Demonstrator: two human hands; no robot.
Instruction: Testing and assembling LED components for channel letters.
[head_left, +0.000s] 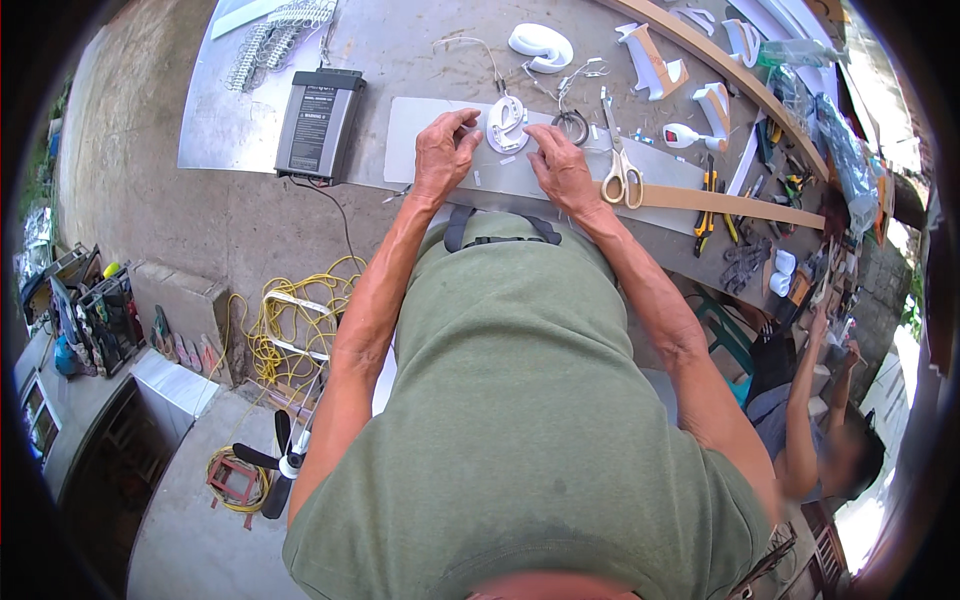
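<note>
A white rounded hollow piece point(507, 125), like a small channel letter with a wire at its top, lies on a grey sheet point(410, 125) on the table. My left hand point(446, 150) is just left of it, fingers loosely bent and apart from the thumb, with nothing visible in them. On the other side, my right hand point(563, 168) has its bent fingers spread at the piece's right edge; whether they touch it I cannot tell. Large scissors point(621, 165) with pale handles lie right of that hand. Small white bits point(478, 178) are scattered around the piece.
A dark power supply box point(320, 125) stands at left, near strings of light modules point(275, 45). Beyond lie another white curved piece point(541, 47) and a coil of black tape point(571, 127). Tools and a glue bottle point(685, 135) lie right; another person point(810, 430) sits there.
</note>
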